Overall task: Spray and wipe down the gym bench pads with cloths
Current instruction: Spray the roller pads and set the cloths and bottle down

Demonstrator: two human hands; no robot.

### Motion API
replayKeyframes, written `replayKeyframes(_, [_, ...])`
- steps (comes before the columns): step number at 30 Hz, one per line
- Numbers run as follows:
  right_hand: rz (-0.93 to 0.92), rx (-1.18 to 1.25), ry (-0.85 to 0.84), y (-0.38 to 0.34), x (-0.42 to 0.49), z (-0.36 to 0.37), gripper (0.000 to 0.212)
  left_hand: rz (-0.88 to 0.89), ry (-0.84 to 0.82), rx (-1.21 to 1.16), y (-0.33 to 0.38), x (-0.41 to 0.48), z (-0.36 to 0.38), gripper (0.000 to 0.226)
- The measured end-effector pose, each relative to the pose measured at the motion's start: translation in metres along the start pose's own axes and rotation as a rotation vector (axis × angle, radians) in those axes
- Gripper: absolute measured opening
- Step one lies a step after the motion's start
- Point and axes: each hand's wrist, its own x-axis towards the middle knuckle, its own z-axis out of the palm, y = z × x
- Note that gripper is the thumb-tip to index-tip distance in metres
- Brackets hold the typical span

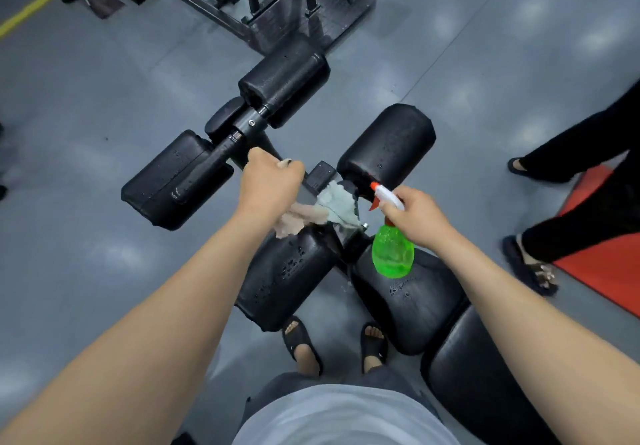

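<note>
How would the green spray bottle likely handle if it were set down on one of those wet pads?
The green spray bottle looks like thin translucent plastic, so probably light. Its white trigger head sits high in the right hand, so it may be top-heavy. Droplets bead on the curved pad, so it could slide or tip there.

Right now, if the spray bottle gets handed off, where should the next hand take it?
Take the green spray bottle around its body, coming from below. It hangs upright and bare over the seat pad, while the right hand wraps the neck and white trigger head. The left hand is full with the cloths, so it cannot help.
</note>
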Motion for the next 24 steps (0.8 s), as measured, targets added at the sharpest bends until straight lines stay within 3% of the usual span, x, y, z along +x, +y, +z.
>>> replayKeyframes(4, [0.129,-0.039,-0.132,0.045,-0.008,0.020,0.021,-0.033,-0.142,-0.069,-0.003,-0.017,0.019,0.015])
replayKeyframes(8, [0.259,-0.139,-0.189,0.072,-0.016,0.044,0.018,0.009,-0.137,-0.075,-0.008,-0.030,0.024,0.011])
replayKeyframes(11, [0.320,-0.085,-0.193,0.088,-0.021,0.058,0.011,0.002,-0.134,-0.083,-0.015,-0.031,0.024,0.021])
replayKeyframes(16, [0.320,-0.050,-0.217,0.093,-0.016,0.060,0.016,0.002,-0.152,-0.115,-0.022,-0.033,0.017,0.028])
replayKeyframes(24, [0.350,-0.048,-0.267,0.092,-0.016,0.040,0.015,0.168,-0.202,-0.172,-0.016,-0.039,0.010,0.017])
